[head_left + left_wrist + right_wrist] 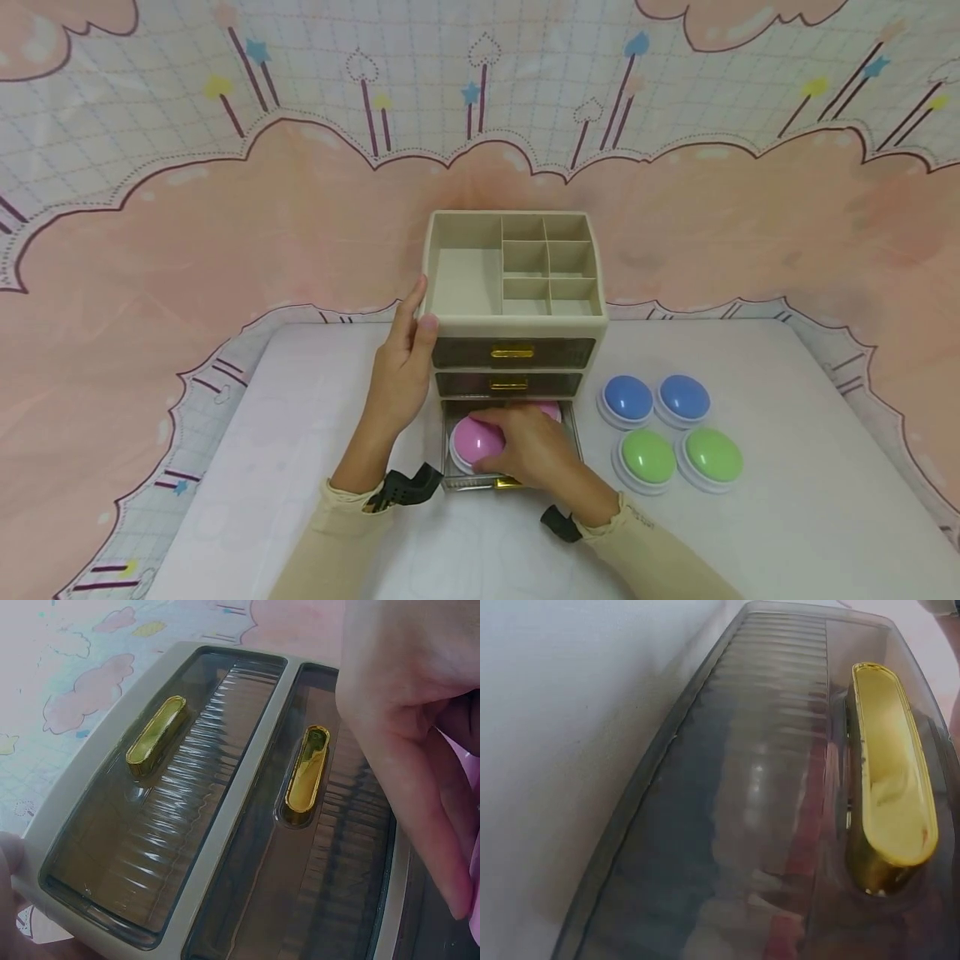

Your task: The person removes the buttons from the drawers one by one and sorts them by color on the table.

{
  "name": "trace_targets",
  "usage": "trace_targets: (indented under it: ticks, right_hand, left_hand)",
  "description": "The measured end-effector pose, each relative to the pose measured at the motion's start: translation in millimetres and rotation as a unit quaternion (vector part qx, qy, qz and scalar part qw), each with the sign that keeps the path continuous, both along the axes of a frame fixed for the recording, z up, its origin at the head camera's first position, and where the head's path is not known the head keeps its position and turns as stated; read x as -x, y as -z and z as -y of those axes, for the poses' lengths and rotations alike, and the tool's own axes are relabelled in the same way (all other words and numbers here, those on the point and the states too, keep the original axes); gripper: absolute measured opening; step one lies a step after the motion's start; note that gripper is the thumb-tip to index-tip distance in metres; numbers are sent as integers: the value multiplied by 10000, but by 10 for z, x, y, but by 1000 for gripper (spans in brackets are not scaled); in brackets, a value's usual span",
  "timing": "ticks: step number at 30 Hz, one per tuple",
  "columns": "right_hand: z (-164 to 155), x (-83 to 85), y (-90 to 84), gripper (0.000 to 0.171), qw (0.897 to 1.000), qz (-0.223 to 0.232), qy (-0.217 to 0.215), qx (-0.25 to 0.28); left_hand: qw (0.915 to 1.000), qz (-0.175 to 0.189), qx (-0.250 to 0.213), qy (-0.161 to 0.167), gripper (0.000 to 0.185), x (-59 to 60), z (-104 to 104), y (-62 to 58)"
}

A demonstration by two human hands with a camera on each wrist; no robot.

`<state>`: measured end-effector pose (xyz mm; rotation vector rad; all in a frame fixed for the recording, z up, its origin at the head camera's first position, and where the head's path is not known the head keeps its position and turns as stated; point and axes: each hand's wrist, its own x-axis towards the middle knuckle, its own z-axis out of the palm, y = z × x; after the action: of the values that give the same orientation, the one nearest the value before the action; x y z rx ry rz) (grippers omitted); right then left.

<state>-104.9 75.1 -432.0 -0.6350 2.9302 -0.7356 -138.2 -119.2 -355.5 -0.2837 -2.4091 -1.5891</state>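
Observation:
A beige drawer organizer [517, 321] stands at the table's back, its bottom drawer [468, 483] pulled out. My left hand [401, 375] holds its left side, with the thumb at the front corner. In the open drawer, my right hand [528, 446] grips a pink dome-topped button [476, 440] with a white rim, fingers on the far side and thumb on the near side. A second pink button [551, 409] is behind that hand, mostly hidden. The right wrist view shows the drawer's clear front and gold handle [896, 772].
Two blue buttons [628, 397] and two green buttons [648, 456] sit on the white table [795, 533], right of the drawer. The organizer's two upper drawers [165, 802] are closed. Open compartments [468, 279] form its top. A patterned cloth [712, 225] hangs behind.

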Motion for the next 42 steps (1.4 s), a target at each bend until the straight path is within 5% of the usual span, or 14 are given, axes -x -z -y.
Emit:
trace_targets:
  ticks: [9, 26, 32, 42]
  right_hand:
    - [-49, -12, -35, 53, 9985, -273, 80, 458]
    - [-492, -264, -529, 55, 9922, 234, 574, 1079]
    - [-843, -380, -616, 57, 9924, 477, 884, 705]
    - [-1459, -628, -546, 59, 9906, 60, 1350, 234]
  left_hand:
    - [10000, -11, -23, 20, 51, 5, -3, 8]
    - [9999, -90, 40, 67, 51, 7, -4, 11]
    - [9997, -208, 70, 58, 51, 14, -13, 19]
    - [9999, -95, 54, 76, 52, 7, -7, 2]
